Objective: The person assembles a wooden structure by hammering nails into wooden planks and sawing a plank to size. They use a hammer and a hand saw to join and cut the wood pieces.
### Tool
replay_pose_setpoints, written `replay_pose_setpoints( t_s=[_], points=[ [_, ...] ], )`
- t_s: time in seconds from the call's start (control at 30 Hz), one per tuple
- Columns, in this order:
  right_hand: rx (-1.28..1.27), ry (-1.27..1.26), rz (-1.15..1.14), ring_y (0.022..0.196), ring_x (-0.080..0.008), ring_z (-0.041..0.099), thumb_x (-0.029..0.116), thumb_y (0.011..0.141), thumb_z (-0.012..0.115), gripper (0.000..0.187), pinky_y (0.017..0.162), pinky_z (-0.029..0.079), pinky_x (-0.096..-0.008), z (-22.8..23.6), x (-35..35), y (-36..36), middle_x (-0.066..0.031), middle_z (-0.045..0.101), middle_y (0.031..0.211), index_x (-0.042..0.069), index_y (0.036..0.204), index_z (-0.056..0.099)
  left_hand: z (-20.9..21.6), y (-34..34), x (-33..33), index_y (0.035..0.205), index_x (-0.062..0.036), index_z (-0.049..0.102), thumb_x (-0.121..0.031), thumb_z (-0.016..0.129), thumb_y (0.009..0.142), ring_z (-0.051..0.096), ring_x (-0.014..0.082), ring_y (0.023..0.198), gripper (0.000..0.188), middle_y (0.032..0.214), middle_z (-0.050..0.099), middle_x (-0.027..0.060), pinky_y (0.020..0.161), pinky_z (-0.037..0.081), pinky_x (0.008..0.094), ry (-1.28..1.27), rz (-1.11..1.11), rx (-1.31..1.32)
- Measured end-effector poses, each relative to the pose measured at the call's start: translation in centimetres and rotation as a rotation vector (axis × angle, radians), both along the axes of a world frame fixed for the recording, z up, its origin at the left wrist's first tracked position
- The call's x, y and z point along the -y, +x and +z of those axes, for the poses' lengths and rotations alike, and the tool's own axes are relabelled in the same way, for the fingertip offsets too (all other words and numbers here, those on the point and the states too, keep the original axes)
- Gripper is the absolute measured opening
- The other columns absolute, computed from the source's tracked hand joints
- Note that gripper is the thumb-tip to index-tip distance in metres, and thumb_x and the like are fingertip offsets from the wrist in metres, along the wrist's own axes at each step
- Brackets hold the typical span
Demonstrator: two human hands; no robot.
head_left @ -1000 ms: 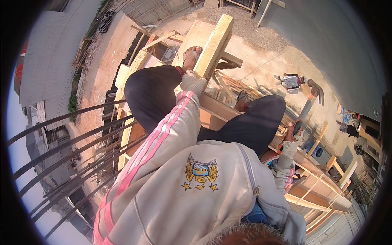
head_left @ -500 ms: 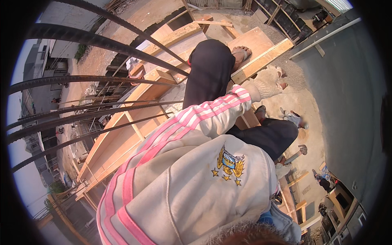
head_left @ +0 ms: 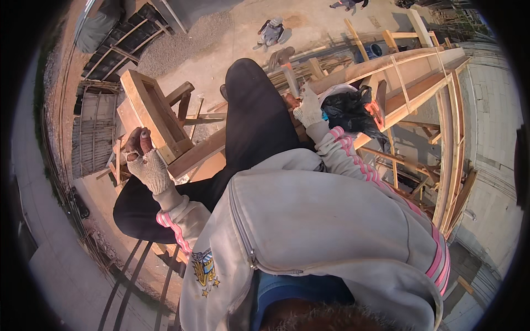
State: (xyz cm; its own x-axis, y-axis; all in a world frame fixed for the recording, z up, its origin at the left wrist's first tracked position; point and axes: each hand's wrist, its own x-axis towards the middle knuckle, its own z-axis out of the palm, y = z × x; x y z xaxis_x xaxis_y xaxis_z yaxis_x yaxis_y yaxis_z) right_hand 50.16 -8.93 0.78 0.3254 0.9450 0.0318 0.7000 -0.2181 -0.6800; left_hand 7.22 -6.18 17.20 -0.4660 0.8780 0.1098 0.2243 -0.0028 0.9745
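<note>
My left hand (head_left: 144, 160), in a cream knitted fingerless glove, is raised beside the corner of a wooden box-like formwork frame (head_left: 148, 113). Its fingers are curled, and whatever lies inside them is hidden. In the middle, beyond my dark-trousered knee, my gloved right hand (head_left: 306, 110) grips a hammer (head_left: 291, 77) by its pale handle, head pointing away from me. Just right of that hand, a black plastic bag (head_left: 348, 107) rests on the timber, with an orange object (head_left: 375, 113) by it.
Long timber formwork (head_left: 397, 71) runs off to the right, with beams bending down the right side (head_left: 444, 149). Another person (head_left: 271, 32) is on the ground far below. Steel bars (head_left: 127, 281) rise at lower left. A gravel pile (head_left: 182, 47) lies beyond.
My view has swung round to the right, bringing the bag and right-hand timber into sight. The left hand now shows on the left, apart from the right hand, which still holds the hammer.
</note>
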Motion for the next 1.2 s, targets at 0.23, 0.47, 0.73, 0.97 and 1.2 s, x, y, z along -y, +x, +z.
replay_pose_setpoints(
  t_s=[0.23,0.47,0.73,0.97,1.2],
  points=[
    [-0.427,-0.288,-0.115,0.084,-0.0227,0.066,0.034,0.097,0.072,0.042,0.072,0.052,-0.0395,3.2,14.1,1.5,-0.0150,0.065,0.089,-0.005,0.108,0.062,1.6,4.2,-2.6,0.118,0.0060,0.066,-0.014,0.068,0.102,0.067,0.0184,0.104,0.026,0.110,0.070,0.0134,0.100,0.052,0.0326,0.021,-0.227,-0.033],
    [-0.234,-0.544,-0.149,0.086,-0.0350,0.066,0.034,0.093,0.074,0.040,0.075,0.050,-0.0461,4.2,18.4,1.6,-0.0207,0.067,0.090,-0.003,0.105,0.065,1.7,4.4,-4.4,0.113,0.0015,0.068,-0.016,0.067,0.102,0.064,0.0185,0.106,0.020,0.114,0.068,0.0097,0.097,0.051,0.0345,-0.006,-0.315,-0.020],
    [0.189,-0.533,0.159,0.092,-0.0400,0.070,0.015,0.089,0.065,0.027,0.079,0.055,-0.0499,-4.0,15.9,1.9,-0.0226,0.071,0.097,0.004,0.113,0.061,2.3,4.0,-4.6,0.113,0.0033,0.066,-0.011,0.064,0.104,0.067,0.0203,0.105,0.017,0.112,0.069,0.0118,0.098,0.052,0.0350,0.085,-0.309,0.110],
    [0.344,-0.691,0.436,0.084,-0.0305,0.071,0.024,0.091,0.064,0.026,0.076,0.056,-0.0440,3.0,16.5,3.5,-0.0133,0.069,0.087,0.005,0.109,0.069,4.4,3.2,-4.2,0.109,0.0024,0.063,-0.007,0.064,0.101,0.068,0.0233,0.106,0.012,0.112,0.069,0.0141,0.104,0.051,0.0396,0.190,-0.228,0.078],
    [-0.530,-0.208,-0.444,0.066,-0.0209,0.067,0.019,0.097,0.068,0.015,0.062,0.052,-0.0351,10.1,9.3,12.0,-0.0078,0.068,0.080,0.005,0.099,0.067,6.0,-0.1,-3.1,0.117,0.0067,0.063,-0.015,0.062,0.104,0.069,0.0274,0.110,0.026,0.115,0.070,0.0179,0.102,0.054,0.0406,0.159,-0.126,-0.018]
  ],
)
